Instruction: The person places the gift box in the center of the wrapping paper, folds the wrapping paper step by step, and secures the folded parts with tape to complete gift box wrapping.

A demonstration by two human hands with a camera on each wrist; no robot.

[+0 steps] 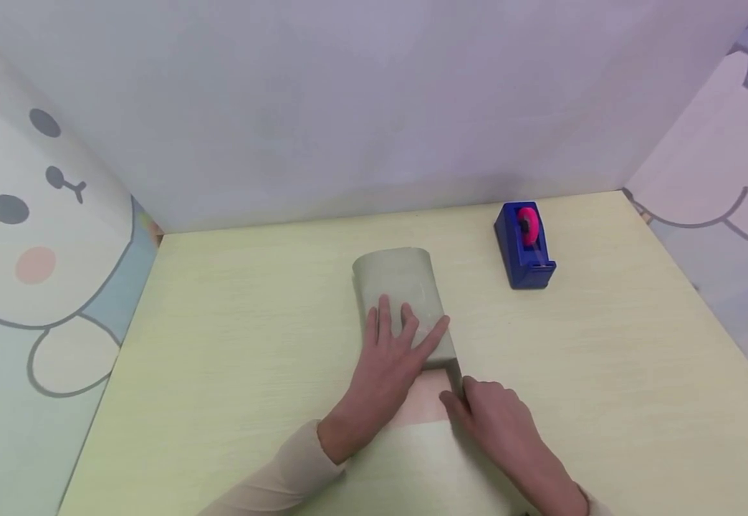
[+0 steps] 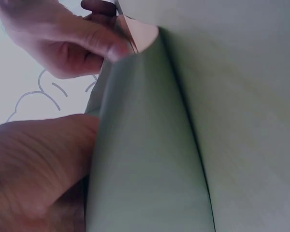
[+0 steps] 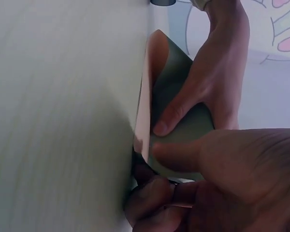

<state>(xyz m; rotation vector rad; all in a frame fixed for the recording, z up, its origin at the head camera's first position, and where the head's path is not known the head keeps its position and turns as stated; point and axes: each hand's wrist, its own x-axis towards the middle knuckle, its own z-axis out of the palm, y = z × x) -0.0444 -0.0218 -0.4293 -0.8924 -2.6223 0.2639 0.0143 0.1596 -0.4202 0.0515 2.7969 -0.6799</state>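
A grey-green sheet of paper (image 1: pixel 400 276) lies curved over on the tabletop, its far edge rounded. A peach surface (image 1: pixel 422 398) shows near its front end; in the right wrist view the peach inner side (image 3: pixel 158 53) of the curl is visible. My left hand (image 1: pixel 383 376) presses on top of the paper with its fingers spread. At the front right corner, my right hand (image 1: pixel 499 419) pinches the paper's edge between thumb and curled fingers. The left wrist view shows that right hand (image 2: pixel 63 41) at the open end of the curl.
A blue tape dispenser (image 1: pixel 522 247) with a pink roll stands on the pale wooden tabletop (image 1: pixel 238 308), back right of the paper. A plain light wall (image 1: pixel 374 107) rises behind the table. Panels with cartoon figures stand at the left (image 1: pixel 45 236) and right (image 1: pixel 703 158).
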